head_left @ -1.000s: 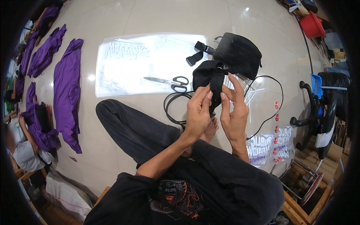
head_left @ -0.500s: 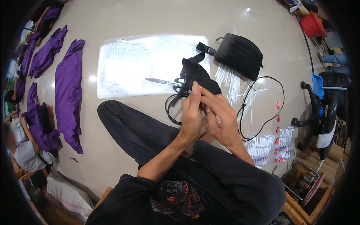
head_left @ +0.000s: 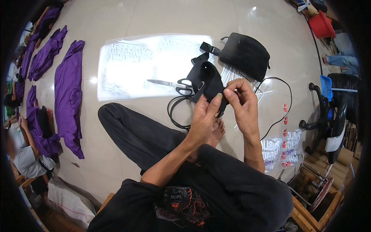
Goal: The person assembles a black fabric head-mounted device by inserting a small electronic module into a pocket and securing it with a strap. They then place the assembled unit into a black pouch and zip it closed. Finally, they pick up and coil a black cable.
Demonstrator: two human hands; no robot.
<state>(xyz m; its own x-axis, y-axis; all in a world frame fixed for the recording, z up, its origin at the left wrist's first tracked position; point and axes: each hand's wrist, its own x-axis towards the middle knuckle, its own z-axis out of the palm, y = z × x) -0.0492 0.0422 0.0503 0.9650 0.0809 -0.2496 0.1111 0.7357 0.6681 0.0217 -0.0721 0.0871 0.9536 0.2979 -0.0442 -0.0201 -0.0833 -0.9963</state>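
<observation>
My left hand [head_left: 203,117] grips a wide black fabric strap [head_left: 212,83] between thumb and fingers. The strap curls upward in a loop, and its far end runs by a buckle toward a black bag [head_left: 245,56]. At the strap's right edge, my right hand [head_left: 245,106] pinches with thumb and forefinger. Left of the strap lie scissors [head_left: 164,82] with black handles, partly on white printed sheets [head_left: 125,81]. A coiled black cord [head_left: 172,112] passes beside my left hand. What lies under my fingertips is hidden.
Purple garments [head_left: 69,96] lie on the floor at left, near a seated person [head_left: 31,156]. White strips [head_left: 232,77] spread below the bag. Printed transfer sheets [head_left: 284,150] lie at right, near a black chair base [head_left: 309,125]. A red bucket [head_left: 322,25] stands far right.
My right hand has moved apart from the left, out to the strap's right edge. The strap has been lifted and opened into a loop. The scissors' handles now show more.
</observation>
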